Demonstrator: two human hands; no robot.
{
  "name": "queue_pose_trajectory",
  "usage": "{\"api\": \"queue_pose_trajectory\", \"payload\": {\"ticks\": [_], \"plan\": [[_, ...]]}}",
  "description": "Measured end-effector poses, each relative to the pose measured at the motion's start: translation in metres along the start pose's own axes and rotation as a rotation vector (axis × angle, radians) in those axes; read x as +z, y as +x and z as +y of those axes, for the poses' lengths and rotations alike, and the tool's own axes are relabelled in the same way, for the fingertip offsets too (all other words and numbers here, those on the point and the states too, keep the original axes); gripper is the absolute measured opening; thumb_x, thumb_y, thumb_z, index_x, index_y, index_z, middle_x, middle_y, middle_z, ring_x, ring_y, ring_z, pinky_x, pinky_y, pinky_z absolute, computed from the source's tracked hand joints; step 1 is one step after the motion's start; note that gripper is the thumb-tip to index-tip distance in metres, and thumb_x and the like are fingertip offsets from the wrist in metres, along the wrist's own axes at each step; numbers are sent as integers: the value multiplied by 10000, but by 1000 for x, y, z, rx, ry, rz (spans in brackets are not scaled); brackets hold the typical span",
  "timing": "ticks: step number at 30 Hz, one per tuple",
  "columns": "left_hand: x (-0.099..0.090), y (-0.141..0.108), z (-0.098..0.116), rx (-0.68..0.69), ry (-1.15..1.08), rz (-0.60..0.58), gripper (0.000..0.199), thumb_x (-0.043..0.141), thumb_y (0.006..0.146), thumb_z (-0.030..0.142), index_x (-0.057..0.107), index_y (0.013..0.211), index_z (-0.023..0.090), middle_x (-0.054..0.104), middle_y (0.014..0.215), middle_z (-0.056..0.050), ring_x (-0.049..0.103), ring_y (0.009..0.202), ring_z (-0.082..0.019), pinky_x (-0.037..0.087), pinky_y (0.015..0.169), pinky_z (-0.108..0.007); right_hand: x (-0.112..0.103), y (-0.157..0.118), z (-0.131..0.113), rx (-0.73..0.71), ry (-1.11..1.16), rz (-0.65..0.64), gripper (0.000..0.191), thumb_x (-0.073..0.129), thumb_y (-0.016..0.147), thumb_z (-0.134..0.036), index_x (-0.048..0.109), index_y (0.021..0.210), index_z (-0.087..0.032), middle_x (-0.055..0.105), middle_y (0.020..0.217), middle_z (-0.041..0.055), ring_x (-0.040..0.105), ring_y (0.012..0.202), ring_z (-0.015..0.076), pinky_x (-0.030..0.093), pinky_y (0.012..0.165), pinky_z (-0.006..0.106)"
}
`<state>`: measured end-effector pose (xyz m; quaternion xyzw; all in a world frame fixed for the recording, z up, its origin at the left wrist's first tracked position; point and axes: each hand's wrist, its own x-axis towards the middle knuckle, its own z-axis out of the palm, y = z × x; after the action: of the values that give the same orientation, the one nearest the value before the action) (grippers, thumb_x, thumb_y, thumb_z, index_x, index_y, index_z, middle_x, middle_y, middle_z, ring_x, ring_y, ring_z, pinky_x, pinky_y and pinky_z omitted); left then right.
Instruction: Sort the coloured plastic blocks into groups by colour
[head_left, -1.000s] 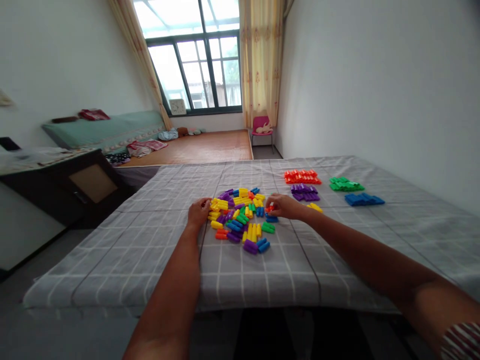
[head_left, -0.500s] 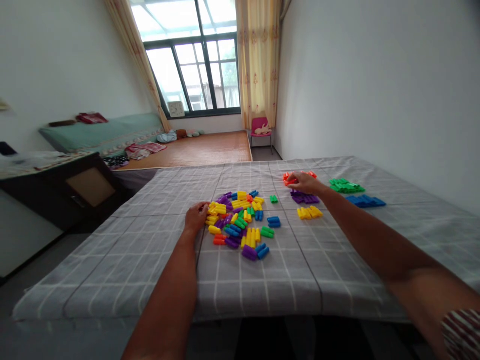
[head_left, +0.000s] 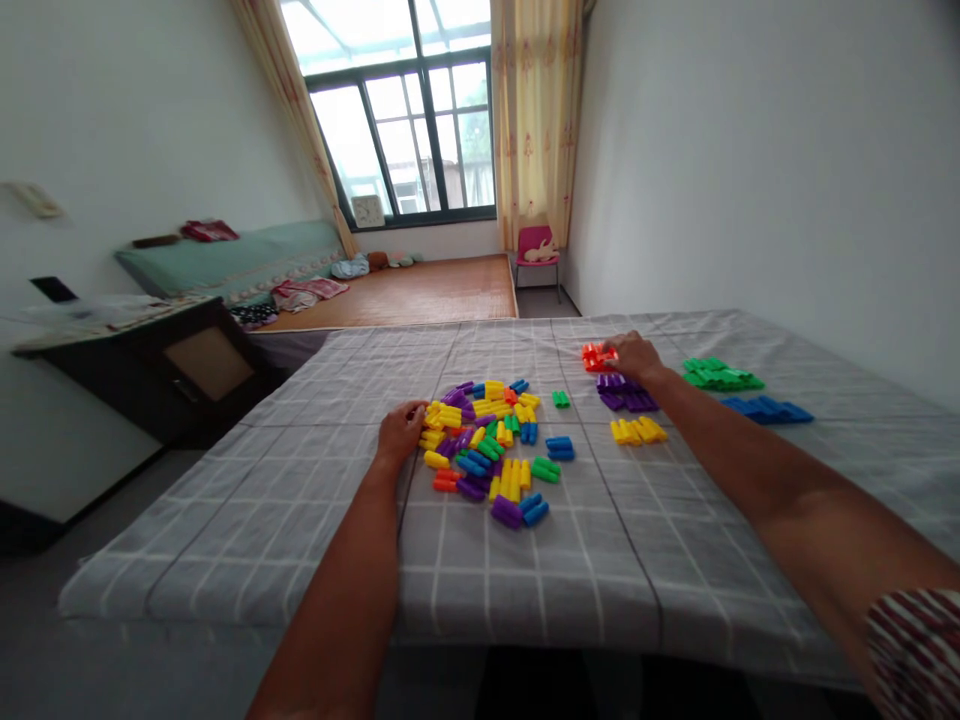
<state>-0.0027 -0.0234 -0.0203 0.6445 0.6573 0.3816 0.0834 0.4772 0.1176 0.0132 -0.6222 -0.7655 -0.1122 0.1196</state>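
A mixed pile of small plastic pieces shaped like joined tubes [head_left: 480, 440], in yellow, purple, blue, green and orange, lies on the table. My left hand [head_left: 403, 430] rests at the pile's left edge, fingers curled against the yellow pieces; what they hold, if anything, is hidden. Farther off to the right, my right hand [head_left: 636, 356] pinches an orange piece [head_left: 609, 354] at the right end of the orange group [head_left: 592, 358]. Just in front of that lie a purple group [head_left: 626, 394] and a yellow group [head_left: 639, 431].
Right of my right forearm are a green group [head_left: 721, 375] and a blue group [head_left: 769, 410]. A grey checked cloth [head_left: 300, 520] covers the table. Behind stand a low bed [head_left: 427, 290], a pink chair [head_left: 536, 245] and, at left, a dark cabinet [head_left: 172, 360].
My right hand has shifted from the left part of the orange group to its right end. The left hand stays by the pile. The whole view has turned slightly.
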Motion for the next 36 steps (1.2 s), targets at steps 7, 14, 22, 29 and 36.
{"api": "queue_pose_trajectory", "payload": {"ticks": [7,14,22,29,36], "plan": [[3,0,2,3,-6,1,356,442,875,362,723,1008,189,737,950,-63,662,861,-183,502,746,-262,-18,-15,-78,-341,326,51,211,589,861,-245,673,1027,-145,675,1048,105,616,886,200,446,879,317],[2,-2,1,6,29,-6,351,442,871,342,721,1010,180,733,976,-70,657,859,-178,491,765,-254,-12,-21,-189,-423,348,-158,322,624,851,-337,665,1125,-173,664,1086,104,638,903,175,458,806,253],[0,-2,0,5,17,-3,368,432,863,359,715,1010,174,732,986,-73,656,859,-176,493,779,-255,-23,-17,-195,-247,413,-176,202,655,769,-202,667,968,-171,718,958,49,655,849,154,476,729,220],[-3,-1,2,-2,6,-2,362,447,836,380,721,980,192,740,963,-70,666,848,-193,502,753,-265,-28,-19,-81,29,744,117,212,639,742,-250,658,936,-167,716,912,50,663,811,154,525,712,256],[-5,1,4,-33,0,-9,369,457,824,397,724,981,195,748,942,-63,673,839,-201,510,719,-267,0,-21,68,450,494,226,259,594,739,-259,667,939,-110,717,832,113,664,755,205,535,684,311]]}}
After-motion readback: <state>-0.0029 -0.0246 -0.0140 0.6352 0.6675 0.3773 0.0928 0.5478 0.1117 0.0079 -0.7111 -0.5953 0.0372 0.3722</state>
